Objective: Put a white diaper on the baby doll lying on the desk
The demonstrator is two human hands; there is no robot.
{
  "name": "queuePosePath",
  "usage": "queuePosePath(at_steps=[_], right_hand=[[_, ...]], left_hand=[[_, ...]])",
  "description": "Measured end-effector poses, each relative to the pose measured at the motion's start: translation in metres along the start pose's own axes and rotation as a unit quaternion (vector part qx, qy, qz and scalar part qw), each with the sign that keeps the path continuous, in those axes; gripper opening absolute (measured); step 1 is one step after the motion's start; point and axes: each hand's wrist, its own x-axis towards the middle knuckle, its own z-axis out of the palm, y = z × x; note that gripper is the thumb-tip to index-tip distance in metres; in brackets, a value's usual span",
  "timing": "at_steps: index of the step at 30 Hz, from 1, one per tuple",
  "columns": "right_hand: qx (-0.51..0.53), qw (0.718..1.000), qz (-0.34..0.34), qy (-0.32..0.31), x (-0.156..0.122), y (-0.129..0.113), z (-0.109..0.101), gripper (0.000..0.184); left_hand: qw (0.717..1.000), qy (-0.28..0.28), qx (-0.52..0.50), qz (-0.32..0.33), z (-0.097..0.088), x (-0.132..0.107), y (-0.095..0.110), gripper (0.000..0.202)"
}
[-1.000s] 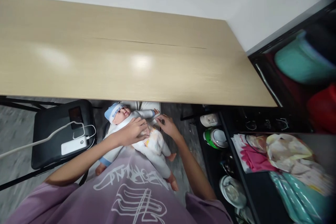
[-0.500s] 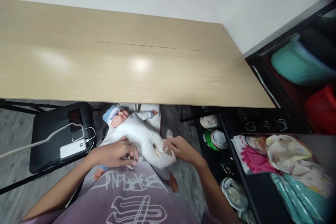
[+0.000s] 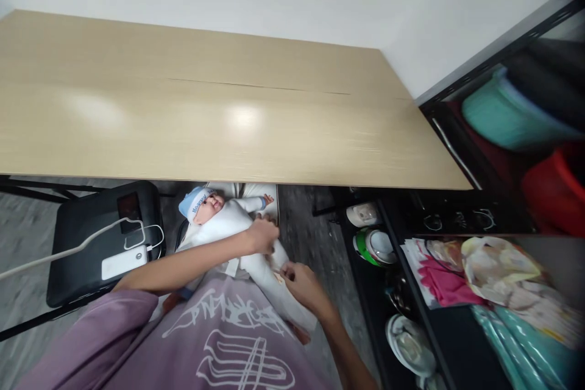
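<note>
A baby doll [image 3: 212, 200] in a blue and white cap lies on its back across my lap, its head to the left. It wears a white romper [image 3: 223, 220], which gapes along the inner legs. Reaching across the doll's body, my left hand [image 3: 262, 236] is closed, with bent fingers at the hip and upper leg of the romper; its fingertips are partly hidden. My right hand [image 3: 301, 285] pinches the edge of the romper at the opening along the leg. One bare foot of the doll pokes out below the right hand.
A wooden table [image 3: 237, 140] spans the space ahead. On a black stool [image 3: 82, 225] at left lies a white power bank [image 3: 124, 262] with a cable. A dark shelf [image 3: 439, 323] at right carries bags, cloths and containers; a teal basin [image 3: 512, 109] sits higher up.
My left hand has moved right, from beside the doll's waist to its hip and upper leg. My right hand has shifted slightly down and left, and the doll's lower leg now lies straighter.
</note>
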Motion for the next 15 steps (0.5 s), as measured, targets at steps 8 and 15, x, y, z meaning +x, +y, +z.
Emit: queuePosePath(at_steps=[8,15], right_hand=[[0.126,0.990,-0.066,0.024,0.026,0.019,0.015,0.028],[0.076,0.990,-0.117,0.035,0.017,0.003,-0.026,0.027]], left_hand=[[0.975,0.199,-0.102,-0.010,-0.017,-0.073,-0.009,0.028],[0.916,0.342,-0.211,0.001,-0.024,-0.123,-0.020,0.028]])
